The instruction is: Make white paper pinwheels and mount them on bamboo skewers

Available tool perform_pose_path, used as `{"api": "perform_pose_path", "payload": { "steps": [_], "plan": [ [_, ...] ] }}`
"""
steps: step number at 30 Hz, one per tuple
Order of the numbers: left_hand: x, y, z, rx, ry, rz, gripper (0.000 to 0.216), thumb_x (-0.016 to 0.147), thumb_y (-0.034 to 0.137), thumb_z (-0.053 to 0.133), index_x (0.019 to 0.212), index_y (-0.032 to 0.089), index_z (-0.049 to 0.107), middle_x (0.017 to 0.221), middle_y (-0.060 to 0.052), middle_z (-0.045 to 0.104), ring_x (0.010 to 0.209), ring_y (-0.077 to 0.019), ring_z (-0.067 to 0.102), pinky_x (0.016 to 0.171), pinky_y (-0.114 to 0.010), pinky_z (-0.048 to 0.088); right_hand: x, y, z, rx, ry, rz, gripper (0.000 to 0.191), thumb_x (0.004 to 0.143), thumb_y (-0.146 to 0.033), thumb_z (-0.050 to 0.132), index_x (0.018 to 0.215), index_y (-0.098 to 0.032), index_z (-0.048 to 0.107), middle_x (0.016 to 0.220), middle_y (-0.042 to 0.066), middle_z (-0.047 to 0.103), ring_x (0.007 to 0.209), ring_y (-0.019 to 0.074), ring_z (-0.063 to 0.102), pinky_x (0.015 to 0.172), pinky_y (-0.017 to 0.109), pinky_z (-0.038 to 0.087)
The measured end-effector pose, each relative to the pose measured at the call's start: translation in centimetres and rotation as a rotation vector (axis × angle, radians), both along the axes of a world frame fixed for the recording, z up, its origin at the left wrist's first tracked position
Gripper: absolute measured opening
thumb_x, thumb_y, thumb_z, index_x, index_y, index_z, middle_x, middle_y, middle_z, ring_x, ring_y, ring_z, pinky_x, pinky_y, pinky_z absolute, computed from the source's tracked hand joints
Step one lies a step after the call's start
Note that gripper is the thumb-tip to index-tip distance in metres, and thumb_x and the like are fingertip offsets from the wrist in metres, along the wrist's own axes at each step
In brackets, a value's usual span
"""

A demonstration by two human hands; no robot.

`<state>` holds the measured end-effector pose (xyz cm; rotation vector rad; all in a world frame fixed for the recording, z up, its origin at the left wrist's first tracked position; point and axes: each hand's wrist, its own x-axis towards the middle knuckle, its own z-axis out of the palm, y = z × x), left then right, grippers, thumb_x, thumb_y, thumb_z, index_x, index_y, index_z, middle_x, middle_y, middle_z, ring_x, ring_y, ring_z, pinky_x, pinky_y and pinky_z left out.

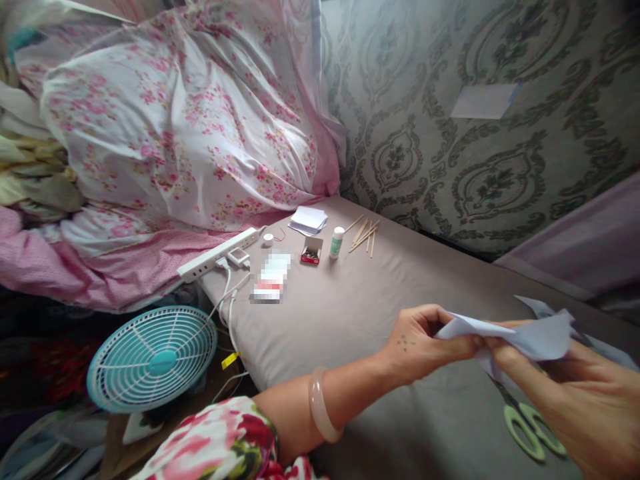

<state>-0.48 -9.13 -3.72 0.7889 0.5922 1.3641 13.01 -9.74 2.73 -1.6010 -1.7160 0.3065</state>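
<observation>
Between my two hands is a piece of pale blue-white paper (543, 337), bent and partly folded. My left hand (417, 340), with a pale bangle on its wrist, pinches the paper's left end between thumb and fingers. From the right, my right hand (565, 387) grips the same sheet, its thumb meeting the left thumb near the middle. Some of the right fingers are hidden behind the paper. Below the hands lies a pair of scissors (530, 430) with green handles, the blades partly covered. More cut paper (607, 350) lies behind my right hand.
Farther back are a small red box (311, 252), a white-capped bottle (337, 243), wooden sticks (370, 235), a paper stack (309, 220) and a white round lid (269, 239). A power strip (217, 255) with cables runs along the left edge, beside a blue fan (155, 360).
</observation>
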Motion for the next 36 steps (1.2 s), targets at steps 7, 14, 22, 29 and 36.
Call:
{"api": "perform_pose_path", "payload": {
  "steps": [7,14,22,29,36],
  "plan": [
    [-0.6,0.3,0.0,0.101,-0.018,0.017,0.046,0.049,0.044,0.086,0.062,0.015,0.053,0.060,0.002,0.054,0.055,-0.0064,0.044,0.053,-0.023,0.035,-1.0,-1.2,0.4,0.004,-0.001,0.017,0.024,0.061,-0.045,0.062,0.078,-0.032,0.072,0.068,-0.002,0.071,0.053,0.0193,0.062,0.051,0.028,0.050],
    [-2.1,0.5,0.2,0.188,0.075,0.016,0.036,0.058,0.040,0.082,0.064,0.014,0.058,0.061,0.002,0.054,0.055,-0.0075,0.044,0.052,-0.022,0.033,-2.5,-1.2,1.0,0.119,0.074,0.258,0.009,0.072,-0.032,0.063,0.073,-0.023,0.067,0.067,-0.002,0.064,0.058,0.0134,0.059,0.057,0.022,0.046],
    [-2.0,1.3,0.2,0.273,0.165,0.050,0.027,0.066,0.036,0.079,0.066,0.014,0.064,0.063,0.001,0.056,0.058,-0.0085,0.047,0.055,-0.022,0.036,-2.1,-0.8,1.1,0.180,0.087,0.353,0.007,0.077,-0.015,0.058,0.074,-0.019,0.063,0.067,-0.005,0.056,0.060,0.0092,0.052,0.058,0.019,0.040],
    [-1.4,1.7,0.0,0.267,0.093,0.045,0.027,0.066,0.035,0.081,0.063,0.015,0.063,0.063,0.001,0.058,0.060,-0.0093,0.050,0.061,-0.024,0.040,-2.2,-0.7,1.0,0.163,0.141,0.334,0.006,0.075,-0.016,0.059,0.072,-0.019,0.063,0.066,-0.005,0.055,0.062,0.0102,0.053,0.061,0.021,0.041],
    [-1.4,1.7,-0.7,0.120,0.098,-0.108,0.048,0.062,0.036,0.084,0.103,0.017,0.067,0.100,-0.009,0.071,0.091,-0.0210,0.065,0.087,-0.035,0.047,-1.1,1.7,-0.1,0.115,0.317,0.160,0.009,0.072,-0.023,0.060,0.072,-0.017,0.067,0.069,-0.001,0.068,0.066,0.0155,0.061,0.064,0.025,0.046]
  ]
}}
